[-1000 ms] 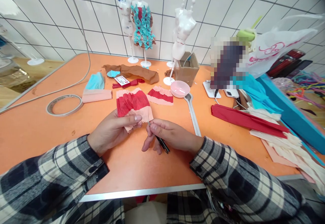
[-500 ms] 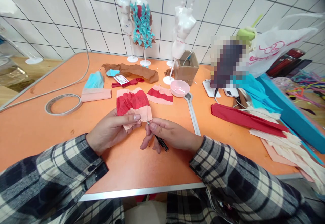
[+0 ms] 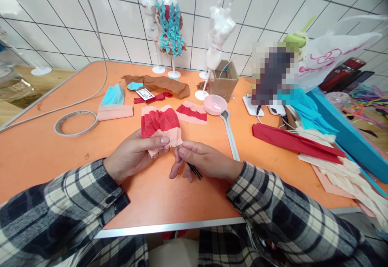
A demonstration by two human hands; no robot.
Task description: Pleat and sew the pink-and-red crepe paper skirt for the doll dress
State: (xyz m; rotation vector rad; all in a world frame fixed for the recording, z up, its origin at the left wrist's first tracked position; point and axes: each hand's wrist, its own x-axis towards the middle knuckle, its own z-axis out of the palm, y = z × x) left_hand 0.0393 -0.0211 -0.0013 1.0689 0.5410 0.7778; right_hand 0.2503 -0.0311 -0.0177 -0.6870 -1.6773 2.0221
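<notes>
Between thumb and fingers, my left hand (image 3: 136,152) pinches a crinkled crepe paper piece (image 3: 160,122) with a red band between light pink ones. Its lower edge is ragged. My right hand (image 3: 201,158) is closed on a slim black tool (image 3: 195,171) with a metal tip, perhaps tweezers, its tip close to the paper's lower right corner. The right thumb and fingertips meet at that corner and hide the tip's exact contact. A second red and pink crepe paper piece (image 3: 192,112) lies flat on the table just behind.
On the orange table (image 3: 145,206) lie a tape roll (image 3: 75,124), a pink bowl (image 3: 215,104), a grey long-handled tool (image 3: 230,137) and folded red paper (image 3: 297,142). Small white mannequins (image 3: 222,26) and a cardboard box (image 3: 224,82) stand at the back. A blue tray (image 3: 348,133) is right.
The held crepe paper has shifted very slightly to the right, with a small movement of my right fingers and the tool. Both hands keep their grip.
</notes>
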